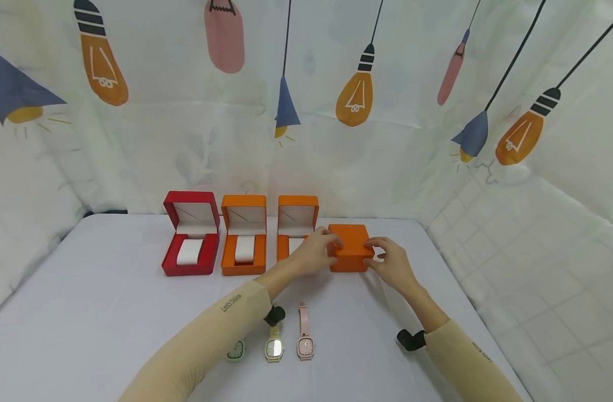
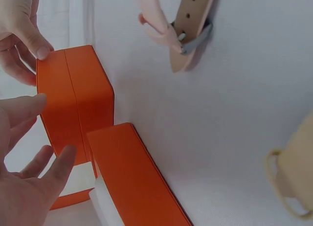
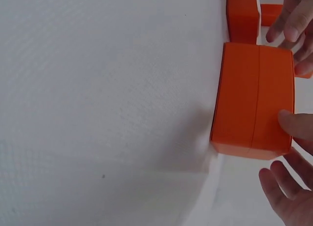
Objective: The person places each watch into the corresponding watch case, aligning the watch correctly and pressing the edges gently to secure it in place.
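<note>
A closed orange watch box (image 1: 350, 243) stands at the right end of a row of boxes. My right hand (image 1: 394, 267) holds its right side, thumb on the front of the lid and fingers around the top and side, as the right wrist view shows. On the box's left side is my left hand (image 1: 311, 252), its fingers spread and loosely bent, fingertips right at the lid's edge. In the left wrist view the seam between lid and base (image 2: 73, 89) looks closed. Left of it, an open orange box (image 1: 298, 209) is partly hidden behind my left hand.
Farther left stand another open orange box (image 1: 243, 209) and an open red box (image 1: 191, 201), white cushions inside. Nearer me lie a pink watch (image 1: 305, 346), a yellow watch (image 1: 273, 349) and a green watch (image 1: 236, 350), partly under my left sleeve. A printed curtain (image 1: 306, 156) hangs behind the table.
</note>
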